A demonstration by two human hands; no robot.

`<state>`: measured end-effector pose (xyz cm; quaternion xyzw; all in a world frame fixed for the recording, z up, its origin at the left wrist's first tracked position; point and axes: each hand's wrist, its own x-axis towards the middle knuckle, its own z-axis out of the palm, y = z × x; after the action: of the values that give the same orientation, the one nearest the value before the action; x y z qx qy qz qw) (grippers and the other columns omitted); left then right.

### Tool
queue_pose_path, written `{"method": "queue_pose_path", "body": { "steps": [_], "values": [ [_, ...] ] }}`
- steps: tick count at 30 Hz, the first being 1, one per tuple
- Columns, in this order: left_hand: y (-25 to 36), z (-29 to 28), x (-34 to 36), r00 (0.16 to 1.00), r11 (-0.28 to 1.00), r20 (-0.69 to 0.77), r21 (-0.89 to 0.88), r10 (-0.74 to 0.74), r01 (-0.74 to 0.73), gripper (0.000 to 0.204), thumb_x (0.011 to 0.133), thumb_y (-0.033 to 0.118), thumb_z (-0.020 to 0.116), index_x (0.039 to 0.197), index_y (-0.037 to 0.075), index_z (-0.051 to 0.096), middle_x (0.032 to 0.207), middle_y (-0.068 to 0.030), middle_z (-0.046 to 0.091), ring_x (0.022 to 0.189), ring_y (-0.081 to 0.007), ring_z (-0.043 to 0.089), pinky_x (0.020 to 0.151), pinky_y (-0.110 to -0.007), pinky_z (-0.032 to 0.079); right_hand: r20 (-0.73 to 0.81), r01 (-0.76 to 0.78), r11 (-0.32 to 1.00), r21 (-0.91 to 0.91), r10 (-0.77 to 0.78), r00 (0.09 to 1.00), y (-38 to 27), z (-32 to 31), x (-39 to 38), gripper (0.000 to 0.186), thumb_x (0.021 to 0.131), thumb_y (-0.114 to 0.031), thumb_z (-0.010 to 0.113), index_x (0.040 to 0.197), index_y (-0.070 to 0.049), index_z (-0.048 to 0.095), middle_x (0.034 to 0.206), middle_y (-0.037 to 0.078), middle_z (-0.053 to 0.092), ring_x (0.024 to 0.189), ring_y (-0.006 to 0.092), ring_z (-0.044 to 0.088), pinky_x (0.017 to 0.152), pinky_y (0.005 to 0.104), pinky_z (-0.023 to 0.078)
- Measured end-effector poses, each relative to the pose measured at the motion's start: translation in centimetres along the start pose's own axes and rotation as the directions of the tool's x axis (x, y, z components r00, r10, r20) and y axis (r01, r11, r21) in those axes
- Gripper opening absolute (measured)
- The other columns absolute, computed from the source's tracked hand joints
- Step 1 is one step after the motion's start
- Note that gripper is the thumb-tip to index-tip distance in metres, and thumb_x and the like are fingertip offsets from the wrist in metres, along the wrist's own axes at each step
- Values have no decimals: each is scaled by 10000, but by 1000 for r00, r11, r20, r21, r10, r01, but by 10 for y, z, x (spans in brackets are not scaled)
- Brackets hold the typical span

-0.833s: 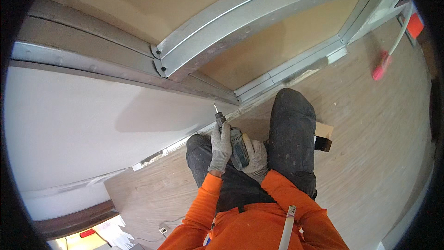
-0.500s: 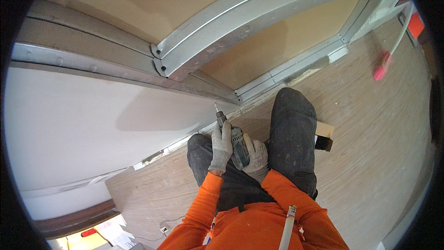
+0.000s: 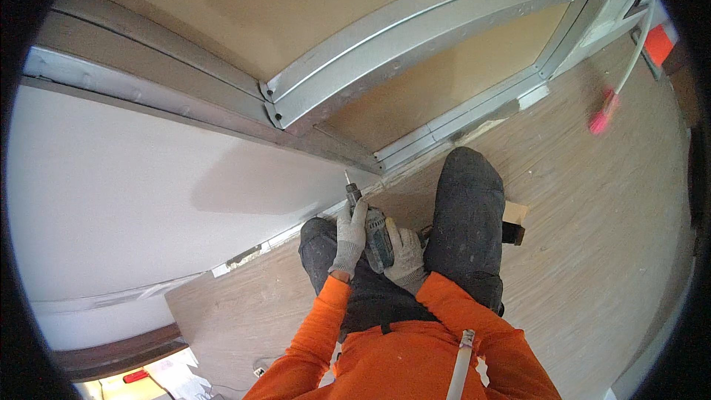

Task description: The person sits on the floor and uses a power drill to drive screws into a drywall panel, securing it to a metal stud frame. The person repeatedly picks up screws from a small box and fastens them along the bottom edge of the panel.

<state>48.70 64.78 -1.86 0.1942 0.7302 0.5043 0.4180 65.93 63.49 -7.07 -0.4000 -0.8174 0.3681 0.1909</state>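
Note:
A power drill (image 3: 378, 240) with a thin bit rests between my gloved hands over my kneeling legs, its tip pointing up toward the white wall panel (image 3: 126, 178) just below the metal stud frame (image 3: 378, 55). My left hand (image 3: 351, 235) is wrapped round the drill's front part, behind the chuck. My right hand (image 3: 404, 255) grips the drill's rear, its fingers partly hidden by the tool body.
A small open box (image 3: 516, 216) lies by my right knee on the wood-look floor (image 3: 585, 215). A pink-headed brush (image 3: 602, 116) and an orange object (image 3: 659, 46) are at the far right. At lower left are papers (image 3: 178, 367) and a cable near a floor edge.
The view has shifted slightly, with the upper frame and floor items sitting a little differently in the picture. The drill and both hands look slightly lower, their grip unchanged.

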Motion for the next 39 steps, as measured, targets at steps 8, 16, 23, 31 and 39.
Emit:
{"method": "queue_pose_path", "body": {
  "steps": [8,16,23,31,39],
  "values": [
    [-28,-22,-12,998,969,-6,-242,-55,52,185,1062,236,642,1132,71,688,966,22,667,871,-89,605,756,-276,501,343,17,1000,15,-21,939,-16,-24,-10,1106,783,-317,859,1665,-92,230,1349,222,521,1241,437,536,1130,548,393],
    [-83,-58,-64,974,948,-201,-317,-99,31,240,1056,297,633,1073,63,686,969,-55,699,804,-172,645,709,-329,559,-413,72,987,143,-6,911,26,-208,-6,297,968,-201,686,1231,-65,714,1183,161,719,1126,382,671,1001,501,513],
    [-51,-1,-101,968,972,-239,-194,82,-131,233,1071,269,622,1062,43,680,858,-27,680,712,-145,639,647,-324,541,1,-203,733,-649,268,963,359,-175,-90,315,977,-349,614,1065,-99,784,997,202,779,975,401,747,857,527,571],
    [-63,-29,-139,983,960,-185,-276,-8,-44,184,1059,209,662,1098,32,696,925,5,694,806,-88,617,733,-275,510,-36,-597,606,-526,685,727,296,-92,-62,381,978,-412,611,1173,-120,759,1179,201,766,1091,389,741,912,496,584],
    [-63,-24,-167,974,980,-225,-196,-27,-19,201,1042,212,690,1145,42,663,974,-7,685,879,-93,607,799,-294,505,33,-612,595,-521,731,682,310,-91,-68,478,993,-480,574,1267,-111,707,1239,206,747,1130,401,723,909,520,568]
  ]
}}
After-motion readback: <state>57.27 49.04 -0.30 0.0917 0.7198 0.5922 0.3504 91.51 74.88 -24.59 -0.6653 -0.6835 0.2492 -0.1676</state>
